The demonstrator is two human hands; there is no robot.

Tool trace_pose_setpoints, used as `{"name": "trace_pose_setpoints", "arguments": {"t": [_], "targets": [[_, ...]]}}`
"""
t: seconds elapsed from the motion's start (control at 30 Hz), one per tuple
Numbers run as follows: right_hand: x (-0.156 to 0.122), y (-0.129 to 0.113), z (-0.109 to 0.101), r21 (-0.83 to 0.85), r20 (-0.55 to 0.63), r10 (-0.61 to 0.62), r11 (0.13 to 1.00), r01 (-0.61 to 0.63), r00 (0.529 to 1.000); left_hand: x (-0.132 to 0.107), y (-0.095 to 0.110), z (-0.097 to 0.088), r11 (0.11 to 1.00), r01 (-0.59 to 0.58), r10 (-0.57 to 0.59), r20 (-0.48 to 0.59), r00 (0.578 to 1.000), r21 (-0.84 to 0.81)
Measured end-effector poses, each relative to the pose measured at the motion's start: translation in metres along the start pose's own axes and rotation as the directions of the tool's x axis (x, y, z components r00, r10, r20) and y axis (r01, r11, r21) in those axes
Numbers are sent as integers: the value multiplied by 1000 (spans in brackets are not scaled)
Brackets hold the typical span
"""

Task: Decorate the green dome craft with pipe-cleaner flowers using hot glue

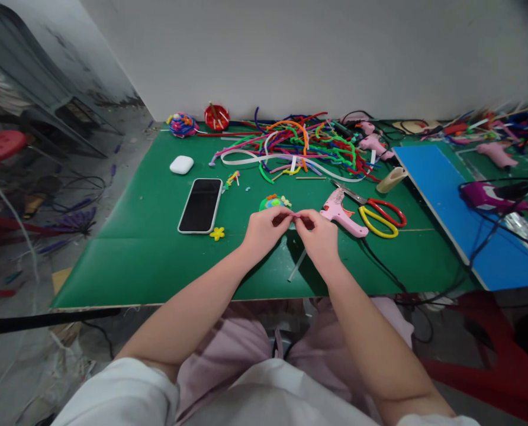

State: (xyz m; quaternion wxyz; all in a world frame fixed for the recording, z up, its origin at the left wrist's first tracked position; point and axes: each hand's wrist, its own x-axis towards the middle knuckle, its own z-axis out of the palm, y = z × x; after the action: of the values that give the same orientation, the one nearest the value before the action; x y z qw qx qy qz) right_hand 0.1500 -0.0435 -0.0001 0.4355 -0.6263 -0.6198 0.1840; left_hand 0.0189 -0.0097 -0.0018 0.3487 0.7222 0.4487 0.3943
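My left hand (267, 229) and my right hand (319, 238) meet over the table, fingertips pinched together on a small pink pipe cleaner piece (295, 215). Just behind my left fingers lies a round, multicoloured craft piece (273, 202), partly covered by the hand. A pink hot glue gun (338, 214) rests right beside my right hand, its nozzle side partly hidden. From under that hand a translucent glue stick (296, 266) pokes toward me. Scissors (382, 219) with one red and one yellow handle lie past the glue gun.
A phone (200, 206), a yellow flower (217, 234) and a white earbud case (182, 165) sit at left on the green table (126, 254). Tangled pipe cleaners (290, 145) spread along the back. To the right, a blue board (459, 207) carries a purple tool (490, 195) and cables.
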Motion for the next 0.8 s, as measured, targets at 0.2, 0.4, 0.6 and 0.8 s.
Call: {"name": "trace_pose_setpoints", "arguments": {"t": [0.2, 0.4, 0.6, 0.8], "targets": [[0, 0, 1, -62, 11, -25, 998, 26, 1000, 1, 0, 0, 999, 37, -37, 6, 999, -36], [2, 1, -1, 110, 19, 27, 994, -29, 999, 4, 0, 2, 921, 212, -199, 74, 977, -327], [3, 0, -2, 143, 10, 62, 988, -63, 998, 3, -4, 3, 947, 150, -142, 49, 989, -283], [2, 0, 0, 114, 2, 50, 992, -50, 999, 3, -5, 3, 940, 151, -134, 76, 988, -306]]}}
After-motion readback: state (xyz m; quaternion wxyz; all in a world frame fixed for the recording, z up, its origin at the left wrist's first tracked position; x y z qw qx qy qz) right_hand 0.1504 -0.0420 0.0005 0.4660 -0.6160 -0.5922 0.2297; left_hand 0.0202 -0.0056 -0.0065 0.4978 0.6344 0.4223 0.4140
